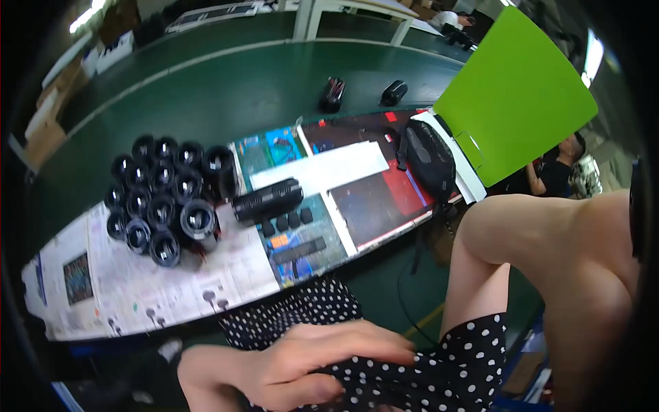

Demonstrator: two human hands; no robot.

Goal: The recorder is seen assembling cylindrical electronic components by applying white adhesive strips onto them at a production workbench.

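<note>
My left hand (295, 364) reaches in from the lower left, in front of black fabric with white dots (425, 371). Its fingers stretch to the right and the thumb lies apart from them, so it looks open. Motion blurs the fingertips; whether they touch the cloth I cannot tell. Bare skin of a bent limb (542, 233) fills the right side. My right hand does not show. Beyond my left hand, a black cylindrical device (268, 201) lies on its side on the workbench (226, 254), apart from both hands.
Several black cylinders (161, 211) stand grouped at the left of the bench. Small black blocks (287, 221) lie near its middle, and a black bag (431, 158) lies at its right end. Behind rises a bright green panel (522, 96). Another person (559, 168) is at the right.
</note>
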